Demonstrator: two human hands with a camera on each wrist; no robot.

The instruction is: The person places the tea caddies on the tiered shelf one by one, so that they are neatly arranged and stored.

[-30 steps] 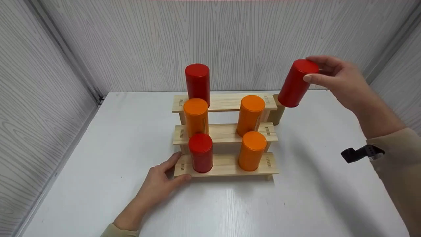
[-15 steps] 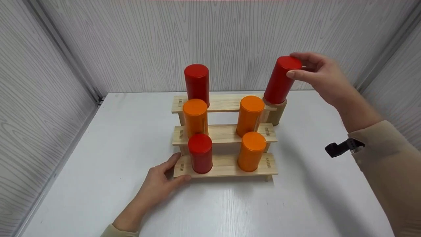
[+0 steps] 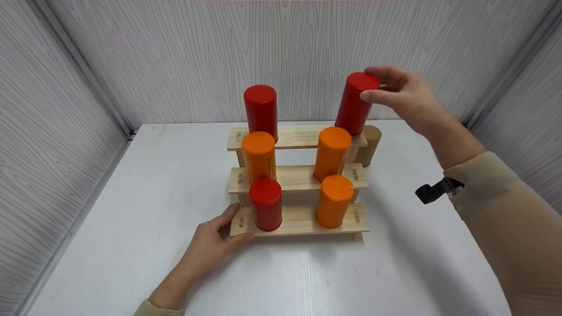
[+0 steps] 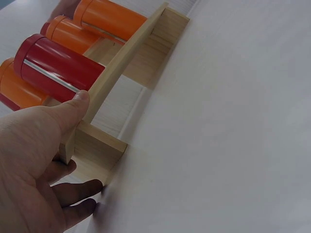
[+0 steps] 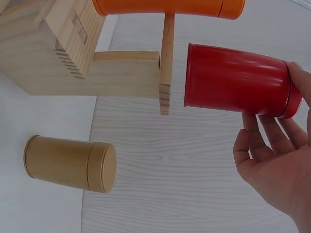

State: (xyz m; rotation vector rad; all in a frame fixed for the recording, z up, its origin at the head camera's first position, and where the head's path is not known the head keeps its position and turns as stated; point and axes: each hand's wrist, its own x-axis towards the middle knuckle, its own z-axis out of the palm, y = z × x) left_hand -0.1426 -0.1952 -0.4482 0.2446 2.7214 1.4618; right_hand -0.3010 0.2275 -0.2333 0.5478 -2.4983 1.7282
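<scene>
My right hand (image 3: 408,96) holds a red lidded canister (image 3: 354,107) near its top, thumb in front and fingers behind. The canister is slightly tilted over the right end of the top shelf of a three-step wooden rack (image 3: 300,213). In the right wrist view a narrow gap parts its base from the shelf board (image 5: 166,63). My left hand (image 3: 208,243) grips the rack's lowest step at the left end, its thumb (image 4: 73,109) against the front edge. On that step stand a red canister (image 3: 267,208) and an orange canister (image 3: 334,204).
Two more orange canisters (image 3: 260,158) (image 3: 332,153) stand on the middle step. Another red canister (image 3: 262,114) stands at the top step's left end. A gold canister (image 3: 369,149) stands on the white table (image 3: 131,197) behind the rack's right side. Panelled walls enclose the table.
My right hand has carried the red canister leftward, from right of the rack to above the top shelf's right end. The left hand has kept its grip on the rack.
</scene>
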